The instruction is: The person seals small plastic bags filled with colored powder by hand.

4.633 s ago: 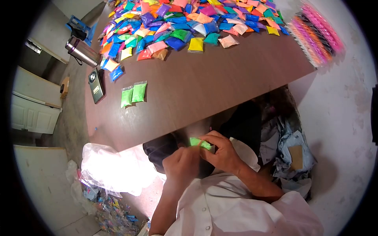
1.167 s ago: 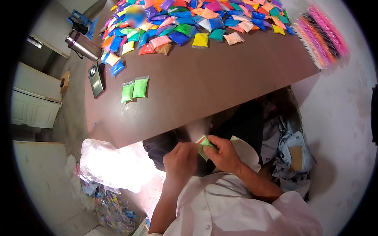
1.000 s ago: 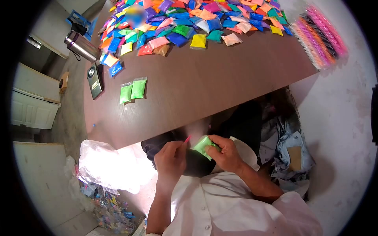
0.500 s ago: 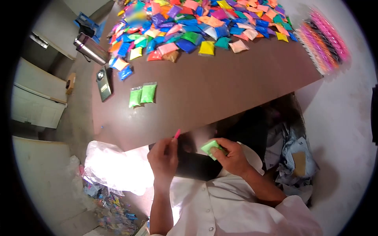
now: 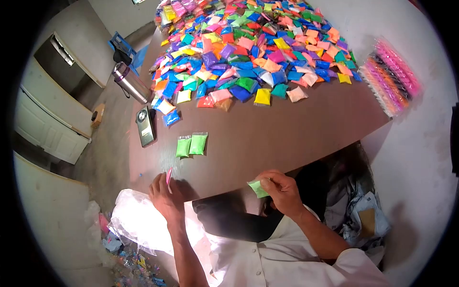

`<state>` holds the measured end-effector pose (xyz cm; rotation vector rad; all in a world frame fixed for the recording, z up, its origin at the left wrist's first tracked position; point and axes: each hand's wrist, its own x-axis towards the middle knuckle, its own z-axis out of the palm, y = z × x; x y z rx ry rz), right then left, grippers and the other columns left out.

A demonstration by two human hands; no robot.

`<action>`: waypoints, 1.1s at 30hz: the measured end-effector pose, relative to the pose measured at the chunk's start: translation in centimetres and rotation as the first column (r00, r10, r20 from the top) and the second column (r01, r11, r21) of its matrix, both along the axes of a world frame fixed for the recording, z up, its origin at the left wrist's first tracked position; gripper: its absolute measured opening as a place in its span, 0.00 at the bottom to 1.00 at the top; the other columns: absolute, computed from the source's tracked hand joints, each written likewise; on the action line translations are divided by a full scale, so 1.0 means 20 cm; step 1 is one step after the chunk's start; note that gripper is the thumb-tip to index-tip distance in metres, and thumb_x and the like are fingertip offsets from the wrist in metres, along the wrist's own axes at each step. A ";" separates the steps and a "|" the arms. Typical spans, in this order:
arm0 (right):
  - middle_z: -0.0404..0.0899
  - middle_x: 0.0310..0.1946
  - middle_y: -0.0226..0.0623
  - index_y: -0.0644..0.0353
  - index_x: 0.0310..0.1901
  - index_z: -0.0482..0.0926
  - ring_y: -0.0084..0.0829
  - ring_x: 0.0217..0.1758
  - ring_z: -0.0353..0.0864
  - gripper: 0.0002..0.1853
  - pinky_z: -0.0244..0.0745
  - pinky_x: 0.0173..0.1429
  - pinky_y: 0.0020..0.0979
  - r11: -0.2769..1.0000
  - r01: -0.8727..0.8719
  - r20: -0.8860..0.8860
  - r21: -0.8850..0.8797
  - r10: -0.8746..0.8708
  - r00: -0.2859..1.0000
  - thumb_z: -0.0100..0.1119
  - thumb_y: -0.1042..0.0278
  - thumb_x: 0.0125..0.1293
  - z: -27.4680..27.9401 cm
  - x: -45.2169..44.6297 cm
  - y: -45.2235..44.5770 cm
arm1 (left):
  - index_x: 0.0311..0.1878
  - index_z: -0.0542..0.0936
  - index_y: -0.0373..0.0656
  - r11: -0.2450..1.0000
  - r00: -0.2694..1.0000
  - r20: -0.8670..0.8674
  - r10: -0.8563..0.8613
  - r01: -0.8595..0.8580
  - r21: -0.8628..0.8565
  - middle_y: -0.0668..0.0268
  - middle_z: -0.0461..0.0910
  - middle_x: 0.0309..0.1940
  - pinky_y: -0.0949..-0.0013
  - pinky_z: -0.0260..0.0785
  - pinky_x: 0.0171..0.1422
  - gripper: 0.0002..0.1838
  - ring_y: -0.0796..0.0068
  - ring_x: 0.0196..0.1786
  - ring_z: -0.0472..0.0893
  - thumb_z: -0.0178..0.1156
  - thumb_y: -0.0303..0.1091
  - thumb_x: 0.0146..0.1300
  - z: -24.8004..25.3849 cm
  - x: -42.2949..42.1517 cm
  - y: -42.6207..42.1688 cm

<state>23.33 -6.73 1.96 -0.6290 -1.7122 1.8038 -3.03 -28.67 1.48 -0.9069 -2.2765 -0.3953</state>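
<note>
My left hand (image 5: 167, 196) is at the table's near left edge, its fingers closed round a slim pink stick-like object (image 5: 169, 175) that points up; its exact kind is too small to tell. Between the thumb and fingers of my right hand (image 5: 283, 193) is a small light-green packet (image 5: 258, 188), held just off the table's front edge. Two more packets of the same green, one on the left (image 5: 183, 147) and one on the right (image 5: 198, 143), lie side by side on the brown table (image 5: 267, 143), beyond my left hand.
Many coloured packets (image 5: 246, 83) cover the far table. A steel flask (image 5: 132, 83) and a dark phone-like device (image 5: 146, 126) stand at the left. Bundled colourful strips in clear wrap (image 5: 389, 79) lie at the right edge. Below are a white plastic bag (image 5: 138, 220) and crumpled packaging (image 5: 368, 205).
My left hand has moved left with the pink object, to the tabletop's edge. My right hand still holds the green packet. The view has tilted up, showing more of the packet pile.
</note>
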 end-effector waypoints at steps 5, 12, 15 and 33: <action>0.86 0.43 0.32 0.63 0.48 0.89 0.22 0.46 0.81 0.07 0.76 0.53 0.27 0.996 0.035 -0.015 0.083 -0.034 0.999 0.65 0.71 0.77 -0.03 -0.16 0.05 | 0.55 0.87 0.35 0.835 0.527 0.677 -0.514 0.127 0.536 0.67 0.88 0.41 0.72 0.76 0.44 0.15 0.79 0.43 0.84 0.71 0.38 0.74 0.11 0.42 0.33; 0.88 0.41 0.38 0.62 0.49 0.89 0.30 0.42 0.85 0.09 0.80 0.51 0.33 0.959 0.047 0.049 0.280 -0.063 0.997 0.65 0.66 0.78 0.03 -0.34 0.14 | 0.44 0.88 0.36 0.722 0.138 0.719 -0.682 -0.036 0.691 0.78 0.80 0.30 0.77 0.66 0.36 0.16 0.87 0.33 0.74 0.67 0.41 0.79 0.05 0.45 0.66; 0.88 0.42 0.43 0.62 0.48 0.89 0.38 0.41 0.87 0.10 0.81 0.49 0.37 0.934 -0.038 0.096 0.354 0.004 0.995 0.65 0.65 0.77 0.05 -0.39 0.21 | 0.40 0.87 0.36 0.713 0.211 0.698 -0.684 -0.009 0.701 0.78 0.78 0.27 0.76 0.65 0.35 0.16 0.87 0.32 0.73 0.67 0.41 0.79 -0.01 0.39 0.70; 0.82 0.30 0.38 0.63 0.45 0.89 0.30 0.32 0.81 0.07 0.76 0.40 0.33 0.849 0.015 0.029 0.529 -0.036 0.999 0.67 0.70 0.75 -0.09 -0.43 0.29 | 0.51 0.88 0.37 0.862 0.304 0.807 -0.507 0.160 0.481 0.50 0.87 0.33 0.55 0.76 0.45 0.22 0.57 0.38 0.87 0.62 0.49 0.78 -0.03 0.37 0.70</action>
